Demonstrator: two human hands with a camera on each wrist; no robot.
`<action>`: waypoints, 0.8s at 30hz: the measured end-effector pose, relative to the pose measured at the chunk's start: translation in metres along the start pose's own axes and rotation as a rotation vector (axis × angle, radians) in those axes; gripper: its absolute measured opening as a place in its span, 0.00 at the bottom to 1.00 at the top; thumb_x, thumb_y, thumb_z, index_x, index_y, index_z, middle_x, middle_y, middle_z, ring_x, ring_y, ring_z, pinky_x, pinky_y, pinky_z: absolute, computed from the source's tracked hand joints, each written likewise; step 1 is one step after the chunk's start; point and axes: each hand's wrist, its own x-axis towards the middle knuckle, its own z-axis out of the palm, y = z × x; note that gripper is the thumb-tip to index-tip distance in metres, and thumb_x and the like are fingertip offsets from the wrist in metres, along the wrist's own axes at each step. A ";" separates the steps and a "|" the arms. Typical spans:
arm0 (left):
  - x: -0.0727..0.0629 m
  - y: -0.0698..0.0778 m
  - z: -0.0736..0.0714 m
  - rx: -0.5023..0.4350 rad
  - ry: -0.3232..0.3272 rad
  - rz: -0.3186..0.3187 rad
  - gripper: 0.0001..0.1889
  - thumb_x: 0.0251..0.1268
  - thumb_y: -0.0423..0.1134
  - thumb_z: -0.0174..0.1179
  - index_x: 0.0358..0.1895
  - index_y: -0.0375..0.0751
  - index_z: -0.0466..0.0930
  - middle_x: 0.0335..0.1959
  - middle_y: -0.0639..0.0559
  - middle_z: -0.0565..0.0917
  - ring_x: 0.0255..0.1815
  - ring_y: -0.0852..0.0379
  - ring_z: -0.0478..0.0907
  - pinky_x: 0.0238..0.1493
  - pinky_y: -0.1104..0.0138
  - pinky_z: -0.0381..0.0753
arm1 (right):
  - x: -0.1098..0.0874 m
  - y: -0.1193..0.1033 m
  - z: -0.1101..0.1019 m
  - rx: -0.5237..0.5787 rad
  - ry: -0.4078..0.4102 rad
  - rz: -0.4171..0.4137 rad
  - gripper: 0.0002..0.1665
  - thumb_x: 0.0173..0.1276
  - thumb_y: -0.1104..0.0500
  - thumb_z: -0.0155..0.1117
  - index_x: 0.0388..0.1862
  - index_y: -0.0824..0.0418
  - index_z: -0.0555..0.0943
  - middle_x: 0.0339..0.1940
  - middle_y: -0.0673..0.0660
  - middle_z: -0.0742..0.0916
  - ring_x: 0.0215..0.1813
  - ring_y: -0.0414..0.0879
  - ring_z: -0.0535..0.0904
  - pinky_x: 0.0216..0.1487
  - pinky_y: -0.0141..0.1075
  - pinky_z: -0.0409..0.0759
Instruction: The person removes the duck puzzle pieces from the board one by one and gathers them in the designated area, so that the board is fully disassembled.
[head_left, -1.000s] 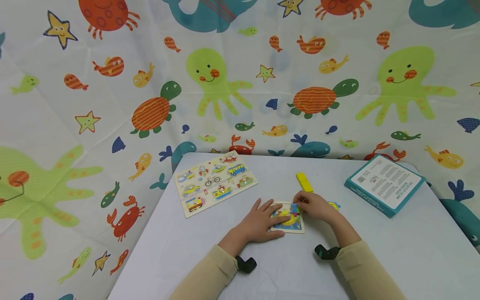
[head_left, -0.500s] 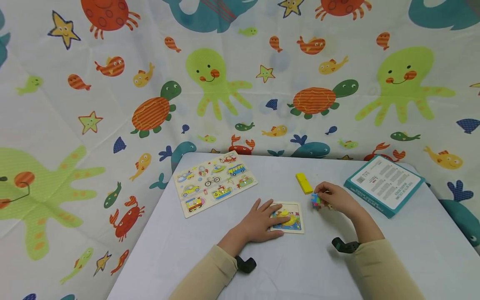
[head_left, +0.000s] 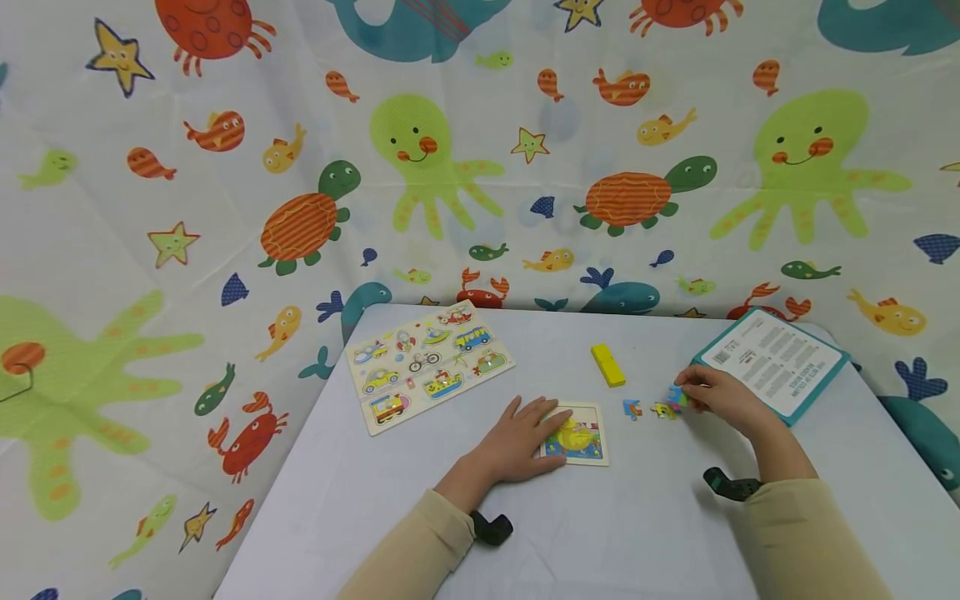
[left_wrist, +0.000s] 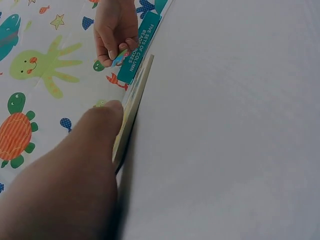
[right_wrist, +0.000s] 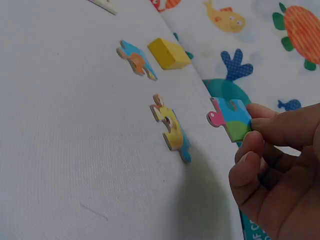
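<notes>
My left hand (head_left: 517, 442) rests with its fingers spread on the left part of a small wooden jigsaw board (head_left: 605, 442), which shows a yellow picture on blue. In the left wrist view the thumb lies against the board's edge. To the right, my right hand (head_left: 731, 404) pinches a blue, green and pink jigsaw piece (right_wrist: 235, 121) between thumb and fingertips, held above the table. Below and left of it lie two loose pieces: a yellow one (right_wrist: 172, 125) with a printed eye and a blue-and-orange one (right_wrist: 136, 59).
A yellow block (head_left: 608, 365) lies behind the loose pieces. At the back right lies a teal and white box (head_left: 780, 358), partly behind my right hand. A larger wooden board with vehicle pictures (head_left: 408, 383) lies at the back left. A sea-animal cloth (head_left: 480, 167) hangs behind the table.
My right hand has lifted a jigsaw piece off the small board and carried it rightward, past the loose pieces. My left hand stays on the board, its fingers shifted slightly.
</notes>
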 end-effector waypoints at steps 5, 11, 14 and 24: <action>0.000 -0.003 0.000 -0.006 0.012 -0.052 0.42 0.68 0.73 0.39 0.80 0.62 0.43 0.80 0.54 0.54 0.81 0.54 0.49 0.81 0.53 0.47 | -0.004 0.013 -0.009 -0.034 -0.012 0.036 0.18 0.79 0.53 0.50 0.57 0.65 0.74 0.40 0.57 0.79 0.42 0.47 0.74 0.41 0.34 0.78; 0.000 -0.007 0.002 0.040 -0.010 -0.133 0.48 0.65 0.77 0.36 0.81 0.52 0.46 0.81 0.53 0.54 0.82 0.53 0.48 0.81 0.59 0.50 | -0.007 0.025 -0.013 -0.024 -0.038 0.074 0.18 0.79 0.55 0.51 0.56 0.67 0.75 0.34 0.55 0.78 0.39 0.45 0.74 0.37 0.33 0.75; 0.000 -0.007 0.002 0.059 -0.020 -0.156 0.51 0.63 0.79 0.34 0.80 0.48 0.47 0.81 0.53 0.54 0.82 0.54 0.48 0.81 0.60 0.50 | -0.007 0.027 -0.014 -0.027 -0.048 0.080 0.17 0.79 0.56 0.51 0.56 0.67 0.75 0.32 0.54 0.77 0.37 0.45 0.73 0.36 0.34 0.74; 0.000 -0.006 0.001 0.075 -0.018 -0.177 0.53 0.61 0.81 0.32 0.80 0.46 0.49 0.81 0.53 0.54 0.82 0.53 0.47 0.81 0.58 0.49 | -0.002 0.029 -0.015 -0.111 -0.061 0.067 0.14 0.78 0.60 0.50 0.53 0.68 0.76 0.30 0.54 0.78 0.33 0.46 0.73 0.31 0.34 0.73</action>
